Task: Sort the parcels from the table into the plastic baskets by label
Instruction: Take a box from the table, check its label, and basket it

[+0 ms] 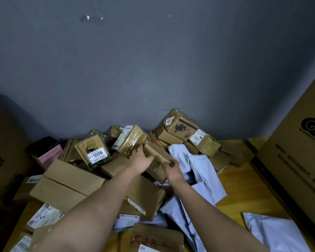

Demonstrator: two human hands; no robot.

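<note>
Head view looked down over a wooden table (244, 190) heaped with parcels. Nearest lay a flat brown parcel with red writing (156, 239) and a pale mailer bag (273, 231) to its right. Both forearms reached forward over the heap. The left hand (141, 160) and the right hand (172, 169) met on one small brown box (157, 160) in the middle of the pile, thumb over its left side, right fingers curled at its right edge; the grip looked closed, though blur made that uncertain. Left of it stood a box labelled 1006 (93, 153). Further back a box marked 40-something (178, 124) leaned against the grey wall (153, 60). A large carton (298, 151) stood at far right.
</note>
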